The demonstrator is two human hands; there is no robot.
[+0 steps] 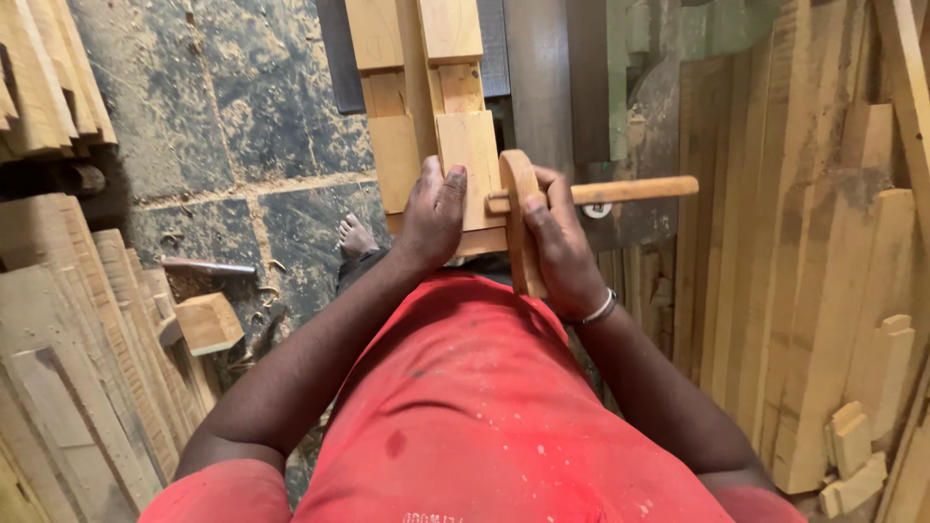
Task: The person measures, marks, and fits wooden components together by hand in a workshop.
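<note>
A light wooden workpiece (465,145) with stepped notches lies in front of me, running away from my body. My left hand (433,213) presses flat on its near end, fingers gripping the block. My right hand (557,237) is closed around a wooden marking gauge (518,208), whose rounded stock sits against the right edge of the workpiece. The gauge's stem (635,190) sticks out to the right. A bracelet (599,312) circles my right wrist. My red shirt fills the lower view.
Stacks of planks (794,271) stand at the right and more boards (77,339) lie at the left. A small wood block (208,323) and a metal rod (208,267) rest on the dusty stone floor. My bare foot (356,235) shows below the workpiece.
</note>
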